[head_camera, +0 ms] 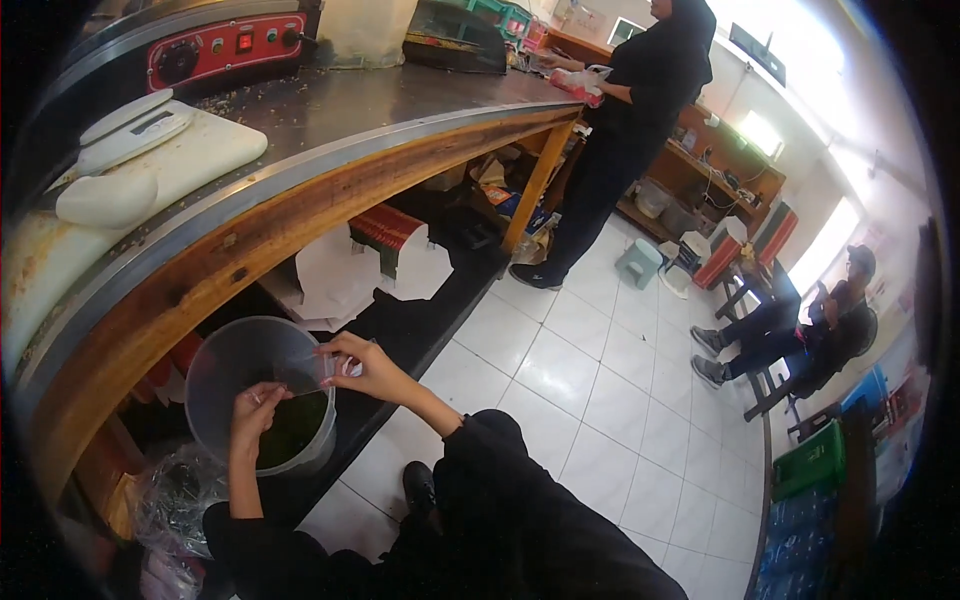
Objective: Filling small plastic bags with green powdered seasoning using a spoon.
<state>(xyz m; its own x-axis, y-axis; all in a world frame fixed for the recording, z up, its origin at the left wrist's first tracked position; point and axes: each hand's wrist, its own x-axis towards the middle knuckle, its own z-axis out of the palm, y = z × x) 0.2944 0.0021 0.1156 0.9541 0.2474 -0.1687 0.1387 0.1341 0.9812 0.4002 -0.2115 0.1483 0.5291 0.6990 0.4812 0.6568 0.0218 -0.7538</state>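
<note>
Both my hands are over a translucent plastic bucket [206, 390], which stands on a black low shelf [405, 337] under the counter. Dark green contents [300, 431] lie low inside it. A small clear plastic bag [307, 381] is stretched between my hands above the opening. My left hand [255, 412] pinches one side of it, fingertips closed, at the bucket's near left. My right hand [371, 369] grips the other side near the rim, with something whitish showing between thumb and fingers. What the bag holds is too small to tell.
A wood-edged steel counter [442, 94] overhangs the bucket, bearing a digital scale [135, 139] and a white cutting board [217, 139]. Cardboard boxes [405, 240] and crumpled clear plastic [180, 495] lie nearby. One person [630, 120] stands at the counter's end; another [825, 322] sits farther right.
</note>
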